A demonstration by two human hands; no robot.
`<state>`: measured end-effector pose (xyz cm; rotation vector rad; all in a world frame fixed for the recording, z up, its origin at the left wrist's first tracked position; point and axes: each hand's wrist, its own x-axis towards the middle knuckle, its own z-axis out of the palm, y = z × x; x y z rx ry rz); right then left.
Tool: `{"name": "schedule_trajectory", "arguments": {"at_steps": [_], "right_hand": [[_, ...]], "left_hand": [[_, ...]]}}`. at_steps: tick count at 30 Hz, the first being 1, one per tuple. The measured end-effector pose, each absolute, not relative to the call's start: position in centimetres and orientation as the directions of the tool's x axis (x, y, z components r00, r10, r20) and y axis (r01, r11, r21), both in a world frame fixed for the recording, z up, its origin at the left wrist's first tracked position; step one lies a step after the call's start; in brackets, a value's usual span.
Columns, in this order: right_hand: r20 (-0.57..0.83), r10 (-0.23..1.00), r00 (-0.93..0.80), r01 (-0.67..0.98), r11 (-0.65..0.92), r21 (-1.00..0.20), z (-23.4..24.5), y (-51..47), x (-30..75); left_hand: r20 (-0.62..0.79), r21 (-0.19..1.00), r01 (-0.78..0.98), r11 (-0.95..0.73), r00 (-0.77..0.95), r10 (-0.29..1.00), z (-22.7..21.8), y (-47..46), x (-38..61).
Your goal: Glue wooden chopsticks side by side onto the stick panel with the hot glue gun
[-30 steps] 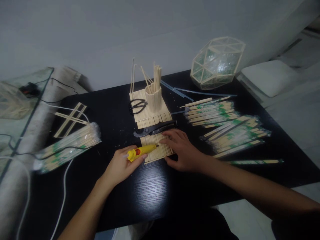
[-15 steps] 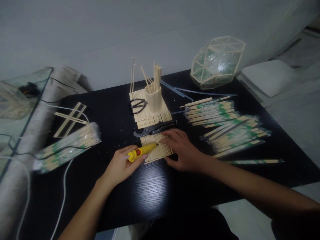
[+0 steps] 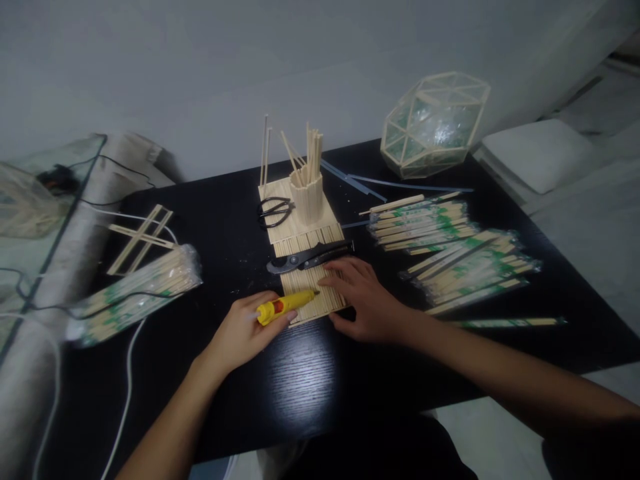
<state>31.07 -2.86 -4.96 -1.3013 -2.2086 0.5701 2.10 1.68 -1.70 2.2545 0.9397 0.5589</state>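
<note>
My left hand (image 3: 253, 333) is closed around a yellow hot glue gun (image 3: 283, 305), its tip pointing right over a mat of pale wooden sticks (image 3: 313, 303). At the mat's right edge rests my right hand (image 3: 367, 300), fingers spread and thumb near the front corner. Black-handled cutters (image 3: 313, 256) lie across the mat just beyond my fingers. Farther back, a wooden stick board (image 3: 287, 227) carries a cup made of sticks (image 3: 307, 200) with loose sticks standing in it. Black-handled scissors (image 3: 275, 212) lie beside the cup.
Wrapped chopsticks lie in two heaps (image 3: 425, 223) (image 3: 475, 267) on the right of the black table (image 3: 225, 400). A chopstick pack (image 3: 140, 297) and crossed sticks (image 3: 143, 239) are at left, with cables nearby. A faceted stick-framed object (image 3: 435, 127) stands at the back right.
The glue gun's tip has shifted very slightly to the right and down over the mat. My right hand and the other things look the same.
</note>
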Motion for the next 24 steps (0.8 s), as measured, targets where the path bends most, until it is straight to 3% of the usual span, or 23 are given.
{"name": "schedule_trajectory", "arguments": {"at_steps": [6, 11, 24], "right_hand": [[0.221, 0.883, -0.413, 0.673, 0.460, -0.579, -5.1, -3.0, 31.1], [0.233, 0.882, -0.411, 0.665, 0.464, -0.585, -5.2, -2.9, 31.2], [0.235, 0.882, -0.409, 0.670, 0.465, -0.579, -5.3, -2.9, 31.2]], "left_hand": [[0.140, 0.688, 0.437, -0.579, 0.703, 0.697, -1.5, 1.7, 2.0], [0.036, 0.744, 0.417, -0.522, 0.755, 0.654, -0.7, 1.7, 2.1], [-0.015, 0.788, 0.436, -0.435, 0.720, 0.694, -1.1, 1.8, 1.4]]}}
